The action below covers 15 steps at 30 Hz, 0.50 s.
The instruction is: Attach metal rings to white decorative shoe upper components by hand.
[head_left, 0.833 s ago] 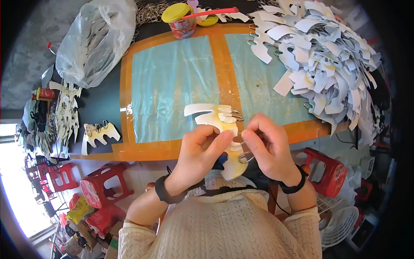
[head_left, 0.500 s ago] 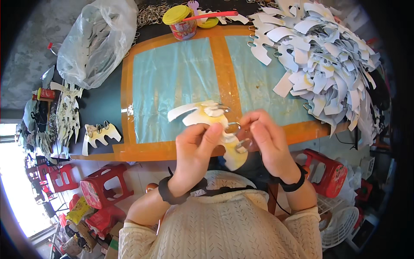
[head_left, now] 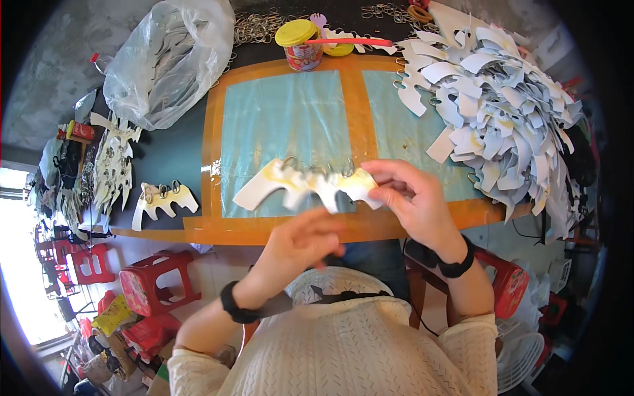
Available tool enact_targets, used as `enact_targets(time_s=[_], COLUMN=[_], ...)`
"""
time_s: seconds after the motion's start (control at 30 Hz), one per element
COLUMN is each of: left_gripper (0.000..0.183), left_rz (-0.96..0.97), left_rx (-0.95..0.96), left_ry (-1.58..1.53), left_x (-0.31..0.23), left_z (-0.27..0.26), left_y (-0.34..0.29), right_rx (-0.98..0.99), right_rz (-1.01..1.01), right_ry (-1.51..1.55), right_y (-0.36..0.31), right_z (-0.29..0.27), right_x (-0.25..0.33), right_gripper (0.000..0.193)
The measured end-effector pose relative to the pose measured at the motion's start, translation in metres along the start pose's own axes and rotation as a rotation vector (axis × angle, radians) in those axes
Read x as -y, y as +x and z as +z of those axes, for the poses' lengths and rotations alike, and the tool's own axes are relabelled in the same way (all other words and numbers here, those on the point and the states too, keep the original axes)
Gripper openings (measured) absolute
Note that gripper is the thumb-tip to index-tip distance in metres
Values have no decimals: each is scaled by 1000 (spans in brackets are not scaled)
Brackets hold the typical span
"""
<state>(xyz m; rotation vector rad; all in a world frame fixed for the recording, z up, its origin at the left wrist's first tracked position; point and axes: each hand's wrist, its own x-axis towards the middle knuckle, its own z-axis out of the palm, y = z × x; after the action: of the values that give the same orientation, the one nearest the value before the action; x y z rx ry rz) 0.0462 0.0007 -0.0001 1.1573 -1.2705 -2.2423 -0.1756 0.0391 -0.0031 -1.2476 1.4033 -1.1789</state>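
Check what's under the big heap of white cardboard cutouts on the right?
The heap of white cardboard cutouts rests on the pale blue, orange-taped tabletop, spilling past its right edge. Wire rings poke out at its left. Whatever lies beneath the heap's middle is covered.

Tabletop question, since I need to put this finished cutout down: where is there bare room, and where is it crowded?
Free: the left blue panel between the plastic bag and the orange centre strip, above the cutout in the right hand. Some dark tabletop shows below the bag. Crowded: the cutout pile at right, the stacks at left.
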Motion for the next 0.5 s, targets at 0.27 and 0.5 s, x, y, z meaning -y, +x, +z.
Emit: enact_targets(time_s=[0.27,0.5], left_gripper=[41,40], left_rz=[719,410], left_rx=[27,429], left_ry=[1083,897], left_x=[-74,-84], left_z=[-36,-26], left_y=[48,110], right_rx=[102,137], right_rz=[-383,-388], right_ry=[-543,-448], right_y=[21,34], right_z=[-22,-33], right_x=[14,16], right_gripper=[35,33])
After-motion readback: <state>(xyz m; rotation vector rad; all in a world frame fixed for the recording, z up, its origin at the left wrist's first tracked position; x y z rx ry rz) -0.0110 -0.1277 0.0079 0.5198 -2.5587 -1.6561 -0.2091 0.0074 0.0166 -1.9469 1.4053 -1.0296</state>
